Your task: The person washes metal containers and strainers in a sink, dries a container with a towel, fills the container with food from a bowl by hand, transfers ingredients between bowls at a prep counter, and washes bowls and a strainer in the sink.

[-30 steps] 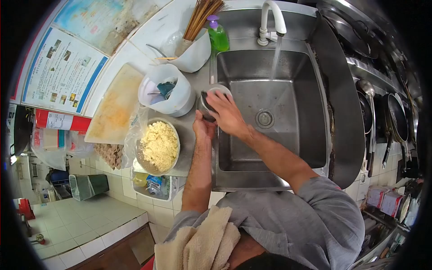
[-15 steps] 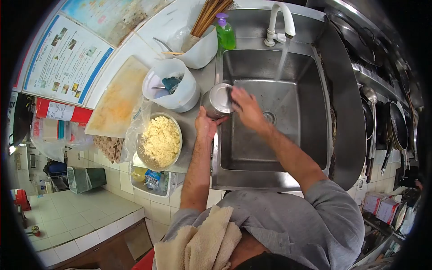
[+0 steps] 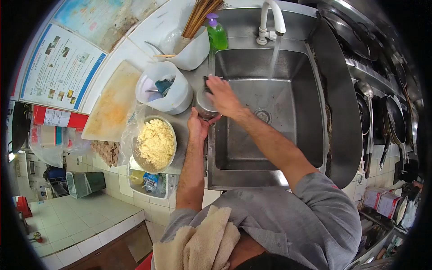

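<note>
A metal canister (image 3: 204, 101) is tilted at the left rim of the steel sink (image 3: 243, 177). My left hand (image 3: 201, 123) is wrapped round its lower side. Across its near-right face lies my right hand (image 3: 221, 95), with its fingers stretched out; whether the palm presses on the metal cannot be made out. Water runs from the white faucet (image 3: 276, 20) into the basin. Left of the canister are a white tub (image 3: 177, 96) with a dark green cloth inside and a bowl of crumbly yellow food (image 3: 155, 144).
Behind the tub stand a cut white container (image 3: 193, 56) holding a stick bundle and a green soap bottle (image 3: 218, 37). A stained cutting board (image 3: 112, 105) leans at the left. Pans (image 3: 396, 118) and ladles hang at the right. A bin of packets (image 3: 148, 182) is below the bowl.
My right hand moved off the canister to the right, then came back over it. My left hand has kept its hold. The whole view shifted slightly.
</note>
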Action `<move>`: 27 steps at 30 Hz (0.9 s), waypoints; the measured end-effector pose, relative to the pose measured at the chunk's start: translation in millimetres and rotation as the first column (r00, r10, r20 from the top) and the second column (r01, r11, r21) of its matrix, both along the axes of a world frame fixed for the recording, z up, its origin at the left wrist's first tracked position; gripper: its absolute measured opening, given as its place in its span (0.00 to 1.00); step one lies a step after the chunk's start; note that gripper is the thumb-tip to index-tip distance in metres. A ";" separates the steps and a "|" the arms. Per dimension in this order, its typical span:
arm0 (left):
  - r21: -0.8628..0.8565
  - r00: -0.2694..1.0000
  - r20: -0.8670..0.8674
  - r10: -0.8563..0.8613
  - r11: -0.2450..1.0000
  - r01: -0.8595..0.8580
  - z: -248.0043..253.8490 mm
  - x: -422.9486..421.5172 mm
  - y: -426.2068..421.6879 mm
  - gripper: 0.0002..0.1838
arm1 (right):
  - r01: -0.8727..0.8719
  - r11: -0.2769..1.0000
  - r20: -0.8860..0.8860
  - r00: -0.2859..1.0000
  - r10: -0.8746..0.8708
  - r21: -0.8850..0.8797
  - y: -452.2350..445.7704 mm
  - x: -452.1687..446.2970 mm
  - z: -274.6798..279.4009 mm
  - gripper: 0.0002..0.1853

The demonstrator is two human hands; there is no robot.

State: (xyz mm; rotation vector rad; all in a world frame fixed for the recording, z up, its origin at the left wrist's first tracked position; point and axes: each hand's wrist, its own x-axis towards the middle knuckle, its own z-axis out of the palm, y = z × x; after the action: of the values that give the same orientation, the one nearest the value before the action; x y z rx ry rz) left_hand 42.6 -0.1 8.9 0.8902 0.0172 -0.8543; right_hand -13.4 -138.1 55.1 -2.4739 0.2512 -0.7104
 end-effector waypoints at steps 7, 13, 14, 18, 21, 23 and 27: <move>0.083 1.000 0.012 0.021 0.996 -0.022 -3.1 -0.9 3.4 0.23 | -0.157 0.986 0.081 0.985 0.152 0.056 28.2 -43.0 -20.6 0.24; -0.003 1.000 -0.001 0.000 1.000 0.000 0.6 0.8 1.2 0.23 | -0.026 0.999 0.121 0.992 0.021 0.047 11.6 13.3 -8.3 0.22; 0.006 0.998 -0.022 0.057 0.998 -0.057 -2.8 2.4 1.2 0.23 | -0.058 0.998 0.196 0.979 0.061 -0.021 23.0 6.2 -9.5 0.21; -0.004 0.998 -0.007 0.058 0.998 -0.058 -8.6 6.4 5.3 0.23 | -0.214 0.964 0.222 0.959 0.176 0.160 34.9 -53.0 -19.5 0.17; 0.078 0.998 0.000 0.057 0.995 -0.057 5.5 -2.0 -1.1 0.24 | -0.022 0.965 0.092 0.996 -0.002 0.260 -8.2 -30.6 -18.3 0.15; 0.064 0.999 0.016 0.042 0.997 -0.043 1.2 1.3 -2.2 0.25 | 0.070 0.990 0.122 0.989 -0.086 0.123 -27.3 0.3 -11.6 0.16; 0.081 0.997 -0.021 0.079 0.994 -0.077 2.0 2.2 -0.5 0.25 | -0.072 0.997 0.097 0.993 0.073 -0.009 14.0 -13.6 5.2 0.17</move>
State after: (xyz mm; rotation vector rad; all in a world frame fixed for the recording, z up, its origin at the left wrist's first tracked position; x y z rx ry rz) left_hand 44.8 -0.6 10.9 0.9483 0.1069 -0.7953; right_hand -27.0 -124.0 60.4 -2.4320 0.1224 -0.7992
